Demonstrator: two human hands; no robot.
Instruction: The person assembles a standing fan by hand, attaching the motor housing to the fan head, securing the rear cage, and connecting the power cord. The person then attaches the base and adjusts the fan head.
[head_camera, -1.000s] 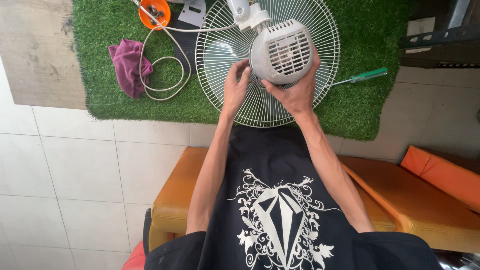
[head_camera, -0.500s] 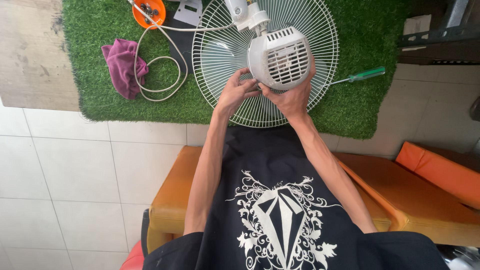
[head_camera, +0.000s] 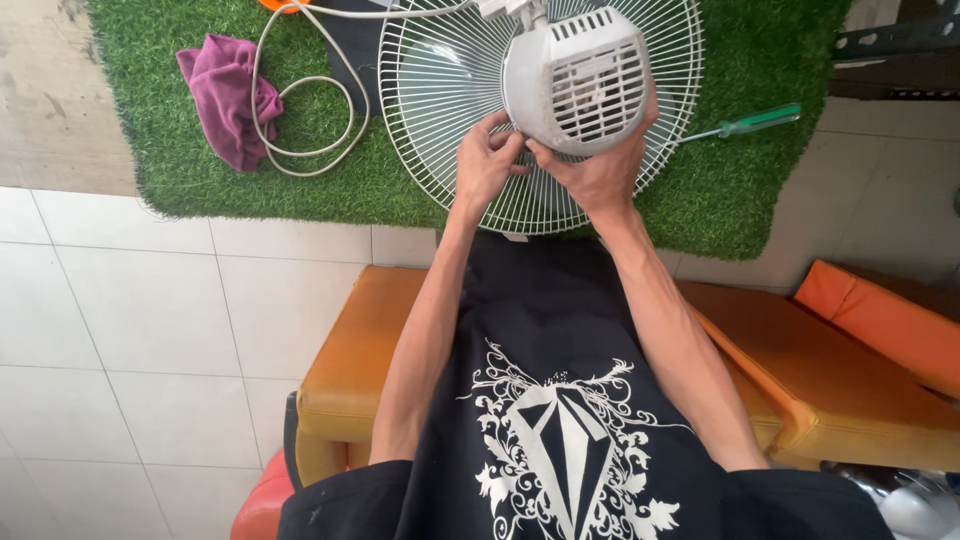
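Note:
A white fan lies face down on a green turf mat (head_camera: 170, 150), its round wire grille (head_camera: 440, 90) flat on the grass and its vented motor housing (head_camera: 577, 80) facing up. My right hand (head_camera: 595, 165) cups the near side of the housing, thumb and fingers wrapped around its edge. My left hand (head_camera: 485, 160) rests on the grille right beside the housing, fingertips pinched at its lower left rim. What the fingertips pinch is hidden.
A white power cord (head_camera: 300, 120) loops on the mat left of the grille, beside a crumpled purple cloth (head_camera: 225, 95). A green-handled screwdriver (head_camera: 750, 122) lies to the right. I sit on an orange seat (head_camera: 350, 360) over white floor tiles.
My left hand slid from the open grille in toward the housing's rim, meeting my right hand. The camera moved closer to the fan.

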